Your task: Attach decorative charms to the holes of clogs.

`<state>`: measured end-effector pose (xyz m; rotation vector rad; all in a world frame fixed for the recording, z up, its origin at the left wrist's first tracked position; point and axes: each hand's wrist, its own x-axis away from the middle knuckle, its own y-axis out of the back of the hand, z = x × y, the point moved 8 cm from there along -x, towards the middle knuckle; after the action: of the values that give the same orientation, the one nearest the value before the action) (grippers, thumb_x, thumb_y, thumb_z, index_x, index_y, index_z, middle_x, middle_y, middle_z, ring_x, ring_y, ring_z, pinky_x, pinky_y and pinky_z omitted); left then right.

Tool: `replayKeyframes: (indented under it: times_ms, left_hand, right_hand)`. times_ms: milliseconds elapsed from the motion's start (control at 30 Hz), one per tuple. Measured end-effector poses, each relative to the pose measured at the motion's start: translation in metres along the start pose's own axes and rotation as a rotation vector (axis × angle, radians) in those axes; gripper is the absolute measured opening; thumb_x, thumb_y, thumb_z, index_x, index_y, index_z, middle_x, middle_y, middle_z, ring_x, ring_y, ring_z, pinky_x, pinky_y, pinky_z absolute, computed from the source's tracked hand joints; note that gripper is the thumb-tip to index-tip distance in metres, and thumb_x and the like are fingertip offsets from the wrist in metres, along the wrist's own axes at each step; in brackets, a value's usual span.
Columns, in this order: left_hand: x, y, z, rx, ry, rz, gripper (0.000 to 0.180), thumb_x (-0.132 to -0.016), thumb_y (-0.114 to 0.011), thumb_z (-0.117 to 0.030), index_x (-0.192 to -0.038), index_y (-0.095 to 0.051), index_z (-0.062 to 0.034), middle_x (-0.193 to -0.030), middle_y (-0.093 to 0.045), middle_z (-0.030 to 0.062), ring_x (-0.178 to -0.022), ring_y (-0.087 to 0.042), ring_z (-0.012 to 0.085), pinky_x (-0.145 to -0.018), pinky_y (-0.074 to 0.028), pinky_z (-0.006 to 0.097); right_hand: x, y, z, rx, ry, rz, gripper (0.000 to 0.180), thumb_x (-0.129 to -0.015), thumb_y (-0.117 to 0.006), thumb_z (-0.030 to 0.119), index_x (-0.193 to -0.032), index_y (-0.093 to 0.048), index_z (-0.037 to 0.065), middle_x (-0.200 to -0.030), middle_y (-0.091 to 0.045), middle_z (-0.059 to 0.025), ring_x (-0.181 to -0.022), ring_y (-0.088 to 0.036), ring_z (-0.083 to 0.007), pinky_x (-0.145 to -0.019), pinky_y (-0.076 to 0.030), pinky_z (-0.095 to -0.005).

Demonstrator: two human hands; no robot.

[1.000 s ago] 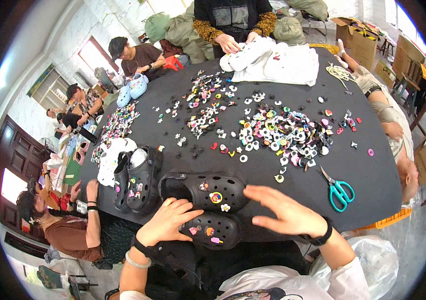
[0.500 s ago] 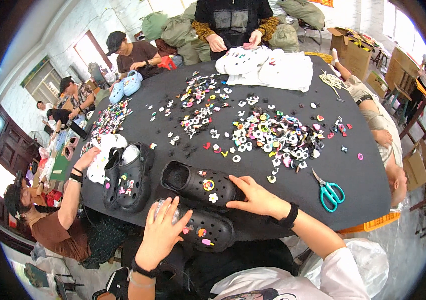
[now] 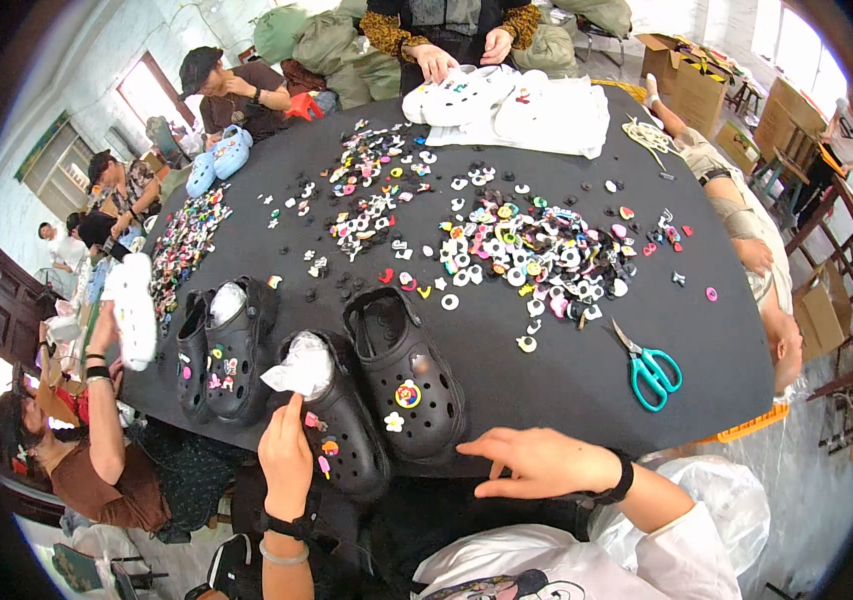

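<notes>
Two black clogs with small colourful charms lie side by side at the table's near edge, toes toward me. Crumpled clear plastic (image 3: 304, 366) bulges from the opening of the left clog (image 3: 354, 450). My left hand (image 3: 287, 455) is closed at that clog's outer side, fingertips just below the plastic; the thumb side is partly hidden. The right clog (image 3: 416, 385) has an open, unstuffed heel, with a round charm and a white flower on top. Beside its toe, my right hand (image 3: 546, 462) is open and holds nothing, fingers stretched leftward.
Another black clog pair (image 3: 236, 360) stands to the left. Loose charms (image 3: 536, 260) lie in piles across the dark table (image 3: 536, 400). Teal-handled scissors (image 3: 651, 375) lie at right. A co-worker at left holds a white clog (image 3: 132, 310); another handles white clogs (image 3: 466, 95) at the far side.
The black clogs have turned from lying sideways to pointing toward me. My right hand has come off the right clog. The co-worker at left has lifted a white clog.
</notes>
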<state>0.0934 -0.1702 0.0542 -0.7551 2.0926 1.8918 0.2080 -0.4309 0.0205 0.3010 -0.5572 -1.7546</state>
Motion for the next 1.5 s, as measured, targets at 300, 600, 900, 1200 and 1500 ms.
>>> replayKeyframes:
  times_ms: [300,600,900,1200,1500]
  left_hand:
    - [0.052,-0.031,0.024,1.014,0.596,0.094,0.062,-0.091,-0.057,0.002,-0.146,-0.028,0.0009,-0.148,-0.035,0.0163,-0.135,-0.038,0.0255,-0.11,-0.031,0.036]
    - [0.07,-0.037,0.001,0.755,0.469,0.003,0.119,-0.063,-0.088,-0.041,-0.149,-0.018,0.0014,-0.155,-0.022,0.0196,-0.142,-0.025,0.0332,-0.116,-0.022,0.042]
    - [0.061,-0.033,-0.012,0.621,0.39,0.08,0.134,-0.05,-0.093,-0.043,-0.15,-0.015,0.0022,-0.155,-0.019,0.0237,-0.142,-0.024,0.0379,-0.115,-0.023,0.046]
    - [0.058,-0.038,-0.024,0.552,0.398,0.076,0.132,-0.053,-0.092,-0.039,-0.151,-0.012,0.0007,-0.154,-0.018,0.0259,-0.14,-0.024,0.0418,-0.113,-0.023,0.05]
    - [0.059,-0.038,-0.023,0.561,0.403,0.059,0.133,-0.051,-0.092,-0.038,-0.15,-0.012,0.0001,-0.153,-0.018,0.0275,-0.14,-0.024,0.0439,-0.113,-0.024,0.051]
  right_hand:
    - [-0.007,0.129,-0.092,0.071,-0.206,-0.553,0.023,-0.081,-0.067,0.005,-0.104,-0.065,0.005,-0.088,-0.062,-0.0129,-0.075,-0.066,-0.0289,-0.069,-0.053,-0.036]
    - [-0.023,0.117,-0.102,0.161,-0.235,-0.588,0.017,-0.086,-0.064,0.003,-0.102,-0.066,0.002,-0.083,-0.063,-0.0085,-0.069,-0.064,-0.0188,-0.064,-0.052,-0.0291]
    - [-0.028,0.026,-0.048,-0.873,-0.201,-0.426,0.023,-0.09,-0.064,0.002,-0.112,-0.059,0.0,-0.092,-0.069,-0.0103,-0.069,-0.066,-0.0133,-0.06,-0.054,-0.0238]
    - [-0.049,0.011,-0.052,-0.91,-0.188,-0.501,0.016,-0.092,-0.065,0.009,-0.104,-0.06,-0.001,-0.086,-0.068,-0.0093,-0.068,-0.065,-0.0118,-0.06,-0.052,-0.0223]
    - [-0.065,0.019,-0.048,-0.743,-0.249,-0.458,0.011,-0.088,-0.07,0.009,-0.091,-0.062,0.004,-0.076,-0.064,-0.0001,-0.061,-0.057,-0.0032,-0.053,-0.044,-0.018]
